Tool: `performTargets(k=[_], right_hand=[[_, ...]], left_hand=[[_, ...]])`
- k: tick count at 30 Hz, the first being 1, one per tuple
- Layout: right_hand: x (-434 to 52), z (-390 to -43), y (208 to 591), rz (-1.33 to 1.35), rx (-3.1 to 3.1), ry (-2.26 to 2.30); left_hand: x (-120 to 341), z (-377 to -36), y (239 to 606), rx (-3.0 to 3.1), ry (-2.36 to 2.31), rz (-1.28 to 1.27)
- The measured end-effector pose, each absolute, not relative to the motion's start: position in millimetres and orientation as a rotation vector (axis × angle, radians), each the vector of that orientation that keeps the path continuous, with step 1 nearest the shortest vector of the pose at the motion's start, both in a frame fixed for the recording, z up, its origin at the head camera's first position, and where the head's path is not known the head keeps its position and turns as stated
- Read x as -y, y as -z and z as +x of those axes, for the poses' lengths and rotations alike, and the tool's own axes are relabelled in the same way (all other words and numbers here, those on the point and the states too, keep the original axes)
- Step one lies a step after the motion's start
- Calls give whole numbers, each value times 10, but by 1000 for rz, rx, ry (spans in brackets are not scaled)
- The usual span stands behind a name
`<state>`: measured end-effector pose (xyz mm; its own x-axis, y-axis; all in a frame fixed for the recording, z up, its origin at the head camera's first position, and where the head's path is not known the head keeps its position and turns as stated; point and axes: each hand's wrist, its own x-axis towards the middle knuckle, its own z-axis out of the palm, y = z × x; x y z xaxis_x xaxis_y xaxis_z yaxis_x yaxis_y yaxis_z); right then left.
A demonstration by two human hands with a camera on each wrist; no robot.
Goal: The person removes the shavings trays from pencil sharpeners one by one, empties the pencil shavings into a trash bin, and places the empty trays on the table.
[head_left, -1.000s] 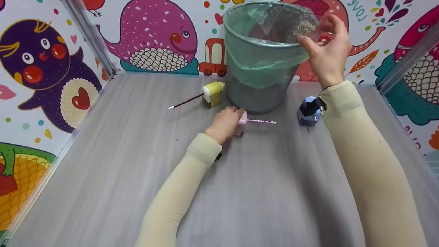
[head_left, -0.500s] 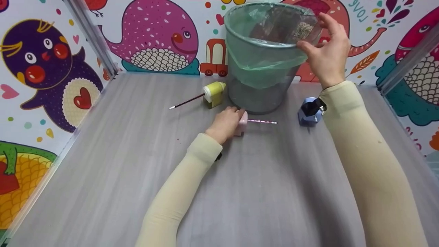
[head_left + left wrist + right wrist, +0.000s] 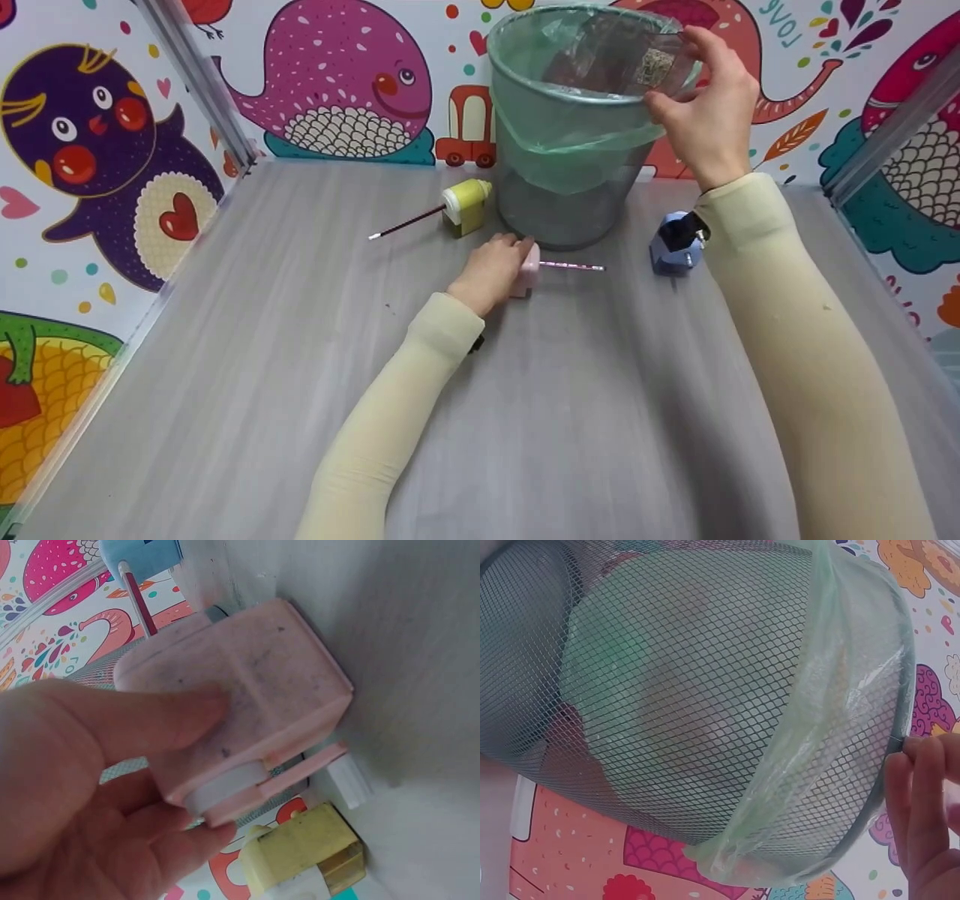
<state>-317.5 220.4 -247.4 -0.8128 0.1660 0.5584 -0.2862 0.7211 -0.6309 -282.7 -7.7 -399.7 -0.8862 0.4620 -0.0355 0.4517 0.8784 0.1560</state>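
Observation:
My left hand [image 3: 489,271] grips a pink crank pencil sharpener [image 3: 240,682] on the table, thumb across its body and fingers underneath in the left wrist view. A patterned pencil [image 3: 574,265] sticks out of its right side. My right hand [image 3: 712,112] is raised at the right rim of a mesh trash bin [image 3: 559,214] with a green liner [image 3: 570,161]. Between its thumb and fingers it holds a clear plastic tray [image 3: 679,56] with pencil shavings [image 3: 655,67] in it, tipped over the bin's mouth. The right wrist view shows only the fingers at the rim, with the tray hidden.
A yellow pencil sharpener [image 3: 466,204] holding a dark pencil [image 3: 407,222] stands left of the bin. To the bin's right is a blue sharpener [image 3: 675,247], partly behind the right wrist strap. Cartoon-printed walls [image 3: 345,75] enclose the table [image 3: 300,360].
My right hand has shifted slightly left with the tray, turning it further over the bin. The shavings have slid into a compact patch. The left hand keeps its place on the pink sharpener.

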Motion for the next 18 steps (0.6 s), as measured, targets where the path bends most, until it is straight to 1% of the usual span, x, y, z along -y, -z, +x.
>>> performTargets(k=[18], right_hand=[[-2212,-3202,2478,83,2332,-1038]], left_hand=[[79,-2835,3994,-2954,-245,706]])
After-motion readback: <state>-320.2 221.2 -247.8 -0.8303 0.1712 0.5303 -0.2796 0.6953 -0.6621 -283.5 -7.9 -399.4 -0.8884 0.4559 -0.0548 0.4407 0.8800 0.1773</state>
